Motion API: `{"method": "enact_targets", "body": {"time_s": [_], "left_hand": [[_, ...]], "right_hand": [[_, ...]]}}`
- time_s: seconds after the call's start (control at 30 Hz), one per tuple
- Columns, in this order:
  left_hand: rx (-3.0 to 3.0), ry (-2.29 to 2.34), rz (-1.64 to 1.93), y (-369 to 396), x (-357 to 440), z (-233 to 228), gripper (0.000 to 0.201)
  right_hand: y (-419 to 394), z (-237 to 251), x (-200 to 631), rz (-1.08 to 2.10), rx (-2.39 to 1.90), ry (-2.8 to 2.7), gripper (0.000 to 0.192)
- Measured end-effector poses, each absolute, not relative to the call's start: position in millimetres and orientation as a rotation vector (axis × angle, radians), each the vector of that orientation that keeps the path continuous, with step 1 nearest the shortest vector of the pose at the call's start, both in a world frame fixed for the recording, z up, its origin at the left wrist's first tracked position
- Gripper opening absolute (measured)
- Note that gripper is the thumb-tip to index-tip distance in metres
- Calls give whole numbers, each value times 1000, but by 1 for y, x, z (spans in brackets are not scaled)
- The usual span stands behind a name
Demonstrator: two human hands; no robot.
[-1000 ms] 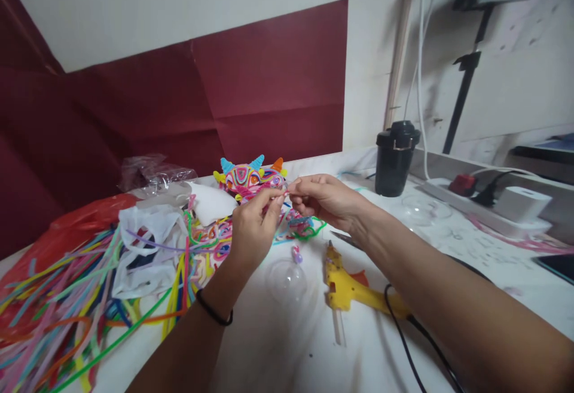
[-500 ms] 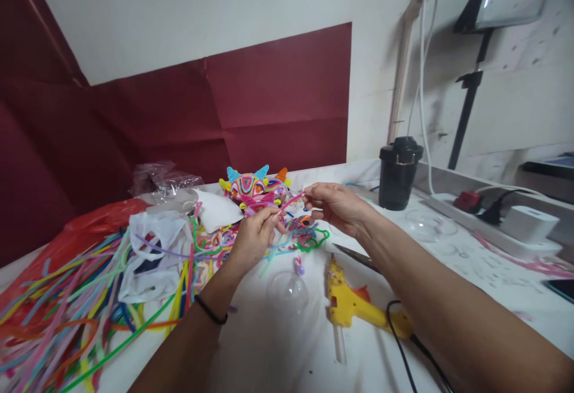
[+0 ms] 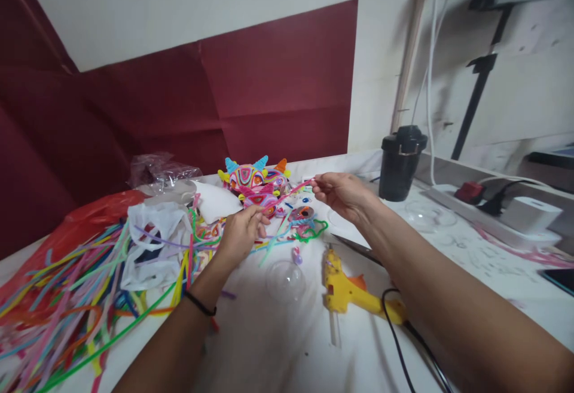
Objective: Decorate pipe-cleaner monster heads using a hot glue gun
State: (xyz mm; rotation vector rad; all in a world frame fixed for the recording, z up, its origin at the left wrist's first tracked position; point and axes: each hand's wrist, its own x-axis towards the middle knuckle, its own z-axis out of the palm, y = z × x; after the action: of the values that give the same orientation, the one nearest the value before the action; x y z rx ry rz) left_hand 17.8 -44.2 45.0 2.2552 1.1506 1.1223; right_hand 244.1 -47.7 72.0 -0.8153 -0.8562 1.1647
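Pink stem (image 3: 290,191): one chenille length, held slanting above the tabletop (image 3: 278,345), upper end pinched shut in the fingers (image 3: 319,182) of my right hand (image 3: 341,194), lower end running down to my left hand (image 3: 240,232). Left fingers are curled closed near the lower end; I cannot tell whether they grip that stem alone or also catch neighbouring strands. Beneath the span: loose coils (image 3: 301,221) in green, blue and red; behind them, a spiked multicolour figure (image 3: 253,179). Left: a large heap of stems (image 3: 76,285) and a white bag (image 3: 155,243). Front: a clear dome (image 3: 287,279), a yellow glue gun (image 3: 347,291) with black cord (image 3: 403,345), scissors (image 3: 354,249) just beside its nozzle. Right rear: a black cup (image 3: 400,163). Risks, as I judge them: the stem may kink if pulled too taut between the hands; its lower end may snag the coils and drag them; my right forearm passes directly over the glue gun, so a dropped elbow could meet a hot nozzle or tug the cord; a slack pinch would lose the stem among the similar strands.
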Motion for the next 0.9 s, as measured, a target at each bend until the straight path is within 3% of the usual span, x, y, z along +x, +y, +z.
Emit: {"method": "enact_targets", "body": {"time_s": [0.33,0.5,0.63,0.7,0.9], "left_hand": [[1989,1183,1149,-43,-1,26,20],[1745,1177,1176,-46,-9,13,20],[1652,1217,1173,-46,-12,9,19],[1687,1258,1185,-47,-14,9,18],[2021,1295,1174,-62,-8,14,17]], "right_hand": [[-58,70,234,935,-1090,-1046,10],[-48,58,238,679,-1192,-1203,20],[-45,49,242,462,-1269,-1406,3],[-49,50,242,367,-1299,-1460,6],[-73,64,216,-304,-1027,-1988,23]]}}
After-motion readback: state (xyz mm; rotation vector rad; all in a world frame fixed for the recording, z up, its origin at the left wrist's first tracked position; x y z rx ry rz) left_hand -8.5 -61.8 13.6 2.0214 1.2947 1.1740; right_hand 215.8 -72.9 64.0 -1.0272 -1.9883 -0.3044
